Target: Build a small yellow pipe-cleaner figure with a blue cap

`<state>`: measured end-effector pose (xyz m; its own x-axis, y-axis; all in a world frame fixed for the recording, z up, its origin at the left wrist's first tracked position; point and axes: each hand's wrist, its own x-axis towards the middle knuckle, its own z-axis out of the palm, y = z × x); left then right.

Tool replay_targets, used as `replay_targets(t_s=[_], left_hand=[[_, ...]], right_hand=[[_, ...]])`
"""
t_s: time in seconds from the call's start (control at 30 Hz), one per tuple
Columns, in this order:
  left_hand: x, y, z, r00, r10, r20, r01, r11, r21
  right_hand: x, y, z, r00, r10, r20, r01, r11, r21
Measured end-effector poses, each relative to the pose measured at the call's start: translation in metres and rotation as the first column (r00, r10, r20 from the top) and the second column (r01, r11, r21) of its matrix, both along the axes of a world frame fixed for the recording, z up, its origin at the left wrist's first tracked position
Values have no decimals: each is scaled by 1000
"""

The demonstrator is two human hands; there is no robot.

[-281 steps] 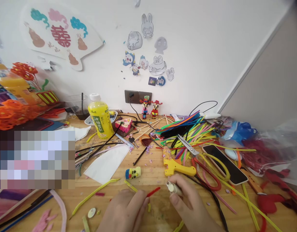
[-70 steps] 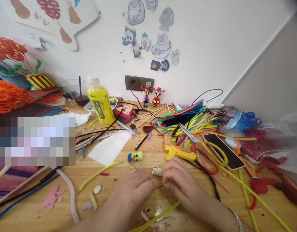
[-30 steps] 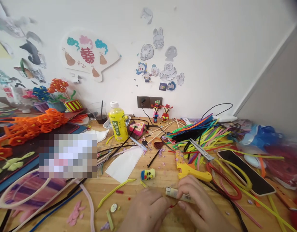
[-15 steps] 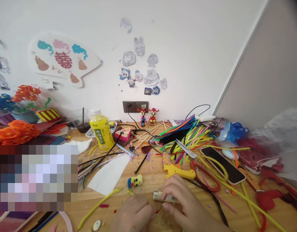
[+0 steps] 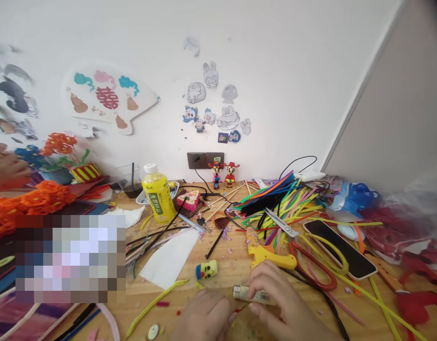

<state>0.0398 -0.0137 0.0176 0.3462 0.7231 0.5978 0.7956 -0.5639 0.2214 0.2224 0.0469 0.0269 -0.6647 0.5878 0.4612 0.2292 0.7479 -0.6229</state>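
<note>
Low in the view, my right hand (image 5: 278, 303) is closed around a small cream tube (image 5: 252, 294) that points left over the wooden table (image 5: 222, 270). Close beside it, my left hand (image 5: 204, 315) has its fingers pinched on a tiny red piece (image 5: 241, 309) between the two hands. A yellow glue gun (image 5: 268, 251) lies just beyond my right hand, and a small yellow and blue figure (image 5: 206, 270) lies beyond my left hand. A long yellow-green pipe cleaner (image 5: 156, 303) runs off to the left.
A heap of coloured pipe cleaners (image 5: 282, 199) with scissors (image 5: 280, 222) lies back right, beside a phone (image 5: 341, 248). A yellow bottle (image 5: 158, 194), white paper (image 5: 170, 258) and orange pipe-cleaner flowers (image 5: 30, 201) sit to the left. Another person's hand (image 5: 5, 166) shows at far left.
The view has shifted slightly, so everything sits a little further right. Both hands stay together on the tube and red piece. Another person's hand has appeared at far left.
</note>
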Motion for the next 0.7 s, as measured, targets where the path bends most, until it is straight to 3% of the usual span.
replay_targets(t_s=[0.13,0.23,0.33,0.4,0.43,0.53,0.6,0.7], left_hand=[[-6,0,-1,995,86,51,-84,996,-44],[-14,2,-2,968,173,181,-161,984,-78],[-18,4,2,888,256,383,-213,965,-150],[-19,4,6,815,307,491,-221,948,-227],[-18,4,8,780,325,535,-219,942,-254],[-18,5,11,691,340,638,-199,938,-285],[-18,6,11,646,334,686,-183,941,-286],[-19,8,10,601,348,720,-180,936,-303]], right_hand=[[3,10,1,998,-63,-17,63,998,-1],[-6,30,12,995,-103,4,102,994,37],[-39,55,27,990,-16,142,-4,990,144],[-72,71,32,942,113,315,-190,956,223],[-89,78,31,896,173,410,-297,919,261],[-137,95,17,823,268,500,-438,861,259],[-159,101,4,804,284,522,-468,845,260],[-172,106,-8,823,276,497,-441,861,252]])
